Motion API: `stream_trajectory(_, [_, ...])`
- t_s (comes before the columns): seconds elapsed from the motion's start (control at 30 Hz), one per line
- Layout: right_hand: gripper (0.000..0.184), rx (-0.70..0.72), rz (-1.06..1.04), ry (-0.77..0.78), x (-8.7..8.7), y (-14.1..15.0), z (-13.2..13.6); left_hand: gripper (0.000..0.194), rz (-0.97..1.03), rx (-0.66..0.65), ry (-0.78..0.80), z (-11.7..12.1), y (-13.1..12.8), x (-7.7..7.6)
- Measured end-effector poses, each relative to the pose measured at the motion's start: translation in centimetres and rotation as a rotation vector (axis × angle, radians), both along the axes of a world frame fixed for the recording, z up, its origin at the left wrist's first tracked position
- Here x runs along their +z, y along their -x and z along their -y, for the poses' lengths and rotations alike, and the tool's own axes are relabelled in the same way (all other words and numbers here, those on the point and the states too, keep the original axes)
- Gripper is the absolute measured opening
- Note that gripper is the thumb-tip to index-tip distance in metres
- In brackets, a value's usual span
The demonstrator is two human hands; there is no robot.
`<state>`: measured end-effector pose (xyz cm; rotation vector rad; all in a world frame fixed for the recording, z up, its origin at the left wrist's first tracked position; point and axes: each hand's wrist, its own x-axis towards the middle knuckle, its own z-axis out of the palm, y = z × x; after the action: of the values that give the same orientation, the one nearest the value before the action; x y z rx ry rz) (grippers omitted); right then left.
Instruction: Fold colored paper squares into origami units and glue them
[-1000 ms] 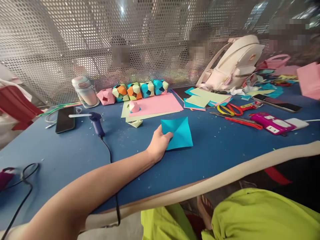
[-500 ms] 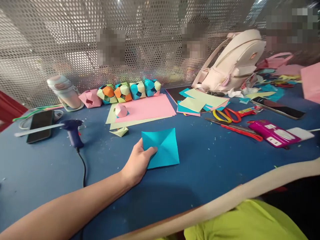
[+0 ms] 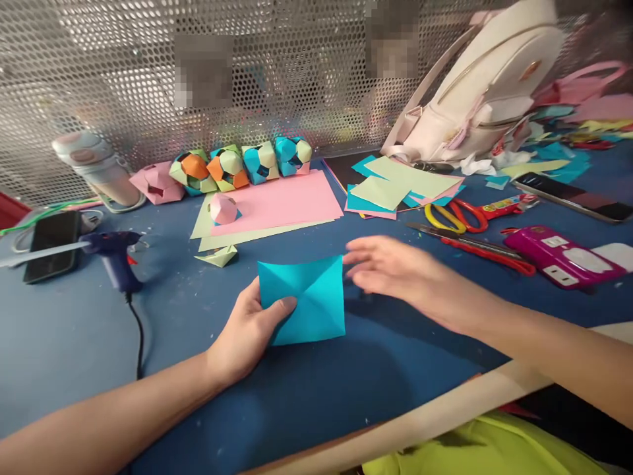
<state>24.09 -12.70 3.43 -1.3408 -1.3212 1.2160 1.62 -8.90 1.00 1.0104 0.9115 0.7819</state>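
A square sheet of blue paper [image 3: 314, 300] with creases meeting at its middle is held above the table by my left hand [image 3: 250, 323]. The thumb lies on the sheet's face and the other fingers are hidden behind it. My right hand [image 3: 395, 267], slightly blurred, is at the sheet's upper right edge with its fingers apart and nothing in them. Whether its fingertips touch the paper I cannot tell. Beyond the sheet lies a small folded pale green paper piece [image 3: 218, 256].
Folded paper balls [image 3: 227, 168] line the mesh screen [image 3: 306, 86] behind pink sheets [image 3: 297, 201]. A glue gun [image 3: 116, 260], phone [image 3: 54, 241] and bottle [image 3: 99, 168] stand left. Scissors [image 3: 457, 218], a box cutter [image 3: 484, 251], a purple power adapter [image 3: 561, 257] and a backpack [image 3: 489, 99] are right.
My right hand has come in from the right, up to the blue sheet's edge. My left hand still holds the sheet, and the camera view has shifted slightly.
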Motion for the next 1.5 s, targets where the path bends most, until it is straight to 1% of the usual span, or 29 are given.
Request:
stream_trajectory(0.07, [0.039, 0.108, -0.098, 0.114, -0.5, 1.8, -1.6, 0.035, -0.001, -0.019, -0.025, 0.0, 0.1, -0.1])
stream_trajectory(0.13, [0.032, 0.189, -0.227, 0.197, -1.2, 3.4, -3.0, 0.040, -0.004, -0.030, -0.030, -0.1, 0.1, -0.1])
stream_trajectory(0.23, [0.027, 0.195, -0.375, 0.207, -2.1, 4.4, -3.9, 0.043, -0.022, -0.026, -0.027, -0.3, -0.1, 0.0])
stream_trajectory(0.37, [0.024, 0.150, -0.432, 0.188, -2.5, 4.4, -3.5, 0.039, -0.040, -0.030, -0.007, -0.6, -0.2, 0.1])
stream_trajectory(0.53, [0.024, 0.133, -0.412, 0.163, -2.4, 4.5, -3.1, 0.036, -0.050, -0.015, 0.023, -0.7, -0.1, -0.1])
stream_trajectory(0.63, [0.026, 0.123, -0.402, 0.134, -2.5, 4.5, -3.0, 0.039, -0.046, -0.003, 0.015, -0.7, -0.1, -0.1])
stream_trajectory(0.73, [0.023, 0.097, -0.393, 0.109, -2.7, 4.4, -2.8, 0.043, -0.037, 0.013, -0.004, -0.7, -0.2, -0.1])
stream_trajectory(0.83, [0.023, 0.053, -0.330, 0.071, -2.8, 4.3, -2.6, 0.043, -0.036, 0.006, -0.020, -0.7, -0.2, -0.1])
stream_trajectory(1.0, [0.030, 0.025, -0.165, -0.019, -2.5, 4.3, -2.5, 0.033, -0.057, -0.003, -0.044, -0.6, 0.1, -0.1])
stream_trajectory(1.13, [0.030, 0.019, -0.086, -0.050, -2.5, 4.3, -2.4, 0.022, -0.110, 0.002, -0.052, -0.6, 0.5, -0.5])
stream_trajectory(1.27, [0.026, 0.024, -0.050, -0.070, -2.6, 4.4, -2.4, 0.021, -0.122, 0.041, -0.035, -0.5, 0.7, -0.8])
stream_trajectory(1.37, [0.024, 0.021, -0.029, -0.088, -2.5, 4.5, -2.3, 0.020, -0.134, 0.103, -0.018, -0.6, 0.8, -0.9])
stream_trajectory(1.5, [0.022, 0.008, -0.011, -0.117, -2.5, 4.6, -2.4, 0.017, -0.164, 0.174, -0.059, -0.6, 0.6, -0.9])
